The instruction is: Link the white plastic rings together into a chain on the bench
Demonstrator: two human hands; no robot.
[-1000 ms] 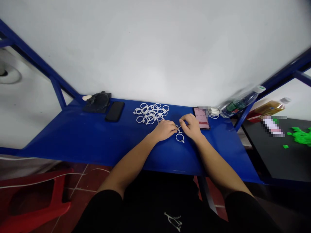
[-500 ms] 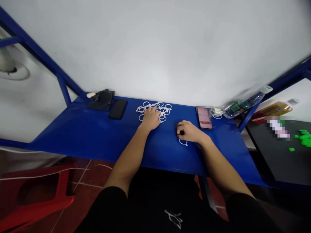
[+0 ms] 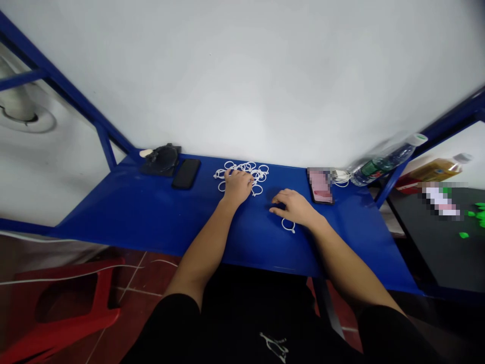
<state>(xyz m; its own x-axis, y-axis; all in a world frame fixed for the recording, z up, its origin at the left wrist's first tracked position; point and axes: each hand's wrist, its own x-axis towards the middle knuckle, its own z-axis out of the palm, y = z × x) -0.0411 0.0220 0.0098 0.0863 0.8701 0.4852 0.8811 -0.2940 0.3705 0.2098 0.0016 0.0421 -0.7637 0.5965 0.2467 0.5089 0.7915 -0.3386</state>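
Note:
A loose cluster of thin white plastic rings [image 3: 261, 190], each with a small tab, lies on the blue tabletop [image 3: 151, 217] near the wall. My left hand [image 3: 238, 186] rests on this cluster, its fingers stretched over the rings and hiding some of them. A single white ring [image 3: 288, 231] lies apart on the table, partly covered by the near side of my right hand [image 3: 291, 205]. That right hand hovers low over the table with thumb and fingers apart, and nothing shows between them.
Left of the rings are a black phone [image 3: 186, 174] and a crumpled black bag [image 3: 162, 159]. On the right are another phone [image 3: 320, 186], a white cable [image 3: 342, 178] and a leaning plastic bottle [image 3: 386, 164]. A red stool [image 3: 102, 290] stands below left.
My right hand has uncurled its fingers and shifted slightly left, and more of the single ring shows beneath it. My left hand stays on the cluster. The view has shifted a little.

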